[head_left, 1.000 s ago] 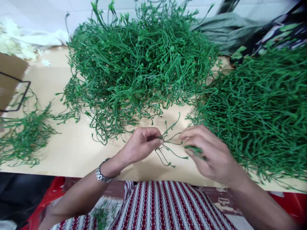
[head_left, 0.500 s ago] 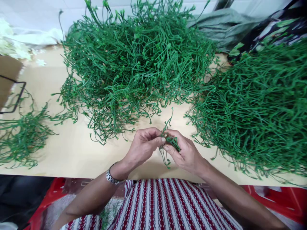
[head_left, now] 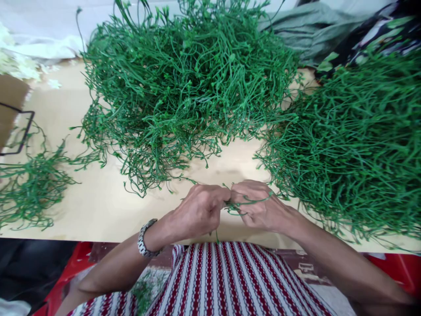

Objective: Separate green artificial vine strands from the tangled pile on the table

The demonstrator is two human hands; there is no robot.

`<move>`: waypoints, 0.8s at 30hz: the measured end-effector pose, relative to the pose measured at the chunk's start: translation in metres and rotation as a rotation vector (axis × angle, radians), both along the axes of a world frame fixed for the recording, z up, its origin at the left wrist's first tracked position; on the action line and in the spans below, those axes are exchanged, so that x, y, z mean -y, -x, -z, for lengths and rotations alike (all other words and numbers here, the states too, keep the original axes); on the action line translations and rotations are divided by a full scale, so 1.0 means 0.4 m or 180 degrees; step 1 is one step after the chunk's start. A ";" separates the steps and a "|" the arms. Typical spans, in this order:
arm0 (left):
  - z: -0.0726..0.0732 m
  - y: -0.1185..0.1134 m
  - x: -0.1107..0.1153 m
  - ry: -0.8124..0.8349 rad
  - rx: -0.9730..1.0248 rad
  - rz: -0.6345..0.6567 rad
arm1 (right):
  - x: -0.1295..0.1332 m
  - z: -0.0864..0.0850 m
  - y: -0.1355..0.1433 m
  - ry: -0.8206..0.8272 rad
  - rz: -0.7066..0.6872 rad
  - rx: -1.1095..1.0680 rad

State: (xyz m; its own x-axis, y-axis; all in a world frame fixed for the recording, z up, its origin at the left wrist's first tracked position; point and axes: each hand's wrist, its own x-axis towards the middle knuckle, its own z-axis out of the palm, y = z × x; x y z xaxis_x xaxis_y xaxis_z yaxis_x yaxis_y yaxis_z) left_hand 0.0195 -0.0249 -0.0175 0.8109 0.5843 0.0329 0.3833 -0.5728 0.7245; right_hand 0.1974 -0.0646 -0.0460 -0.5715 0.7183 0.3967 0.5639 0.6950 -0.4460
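Note:
Both of my hands are closed and almost knuckle to knuckle above the table's near side. My left hand (head_left: 201,210), with a metal watch (head_left: 144,239) on its wrist, grips thin green stems whose ends poke out below the fingers. My right hand (head_left: 259,208) is wrapped round part of the same small bunch of green stems (head_left: 234,207). A few stems cross over the back of that hand. Most of the bunch is hidden by the fingers.
A large heap of green stems (head_left: 184,83) lies at the back, a denser pile (head_left: 355,153) at right. A smaller clump (head_left: 36,188) sits at left, near a black wire frame (head_left: 28,131) and cardboard (head_left: 11,105). White flowers (head_left: 19,66) rest behind them.
My hands have turned from fingertip handling, palms inward, to closed fists with the knuckles up. The stems that stood up between the fingers now lie sideways, mostly covered.

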 end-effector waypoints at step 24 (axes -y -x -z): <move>-0.033 0.009 -0.022 -0.0379 -0.0791 0.0809 | -0.019 -0.037 -0.013 0.0536 -0.0389 0.0630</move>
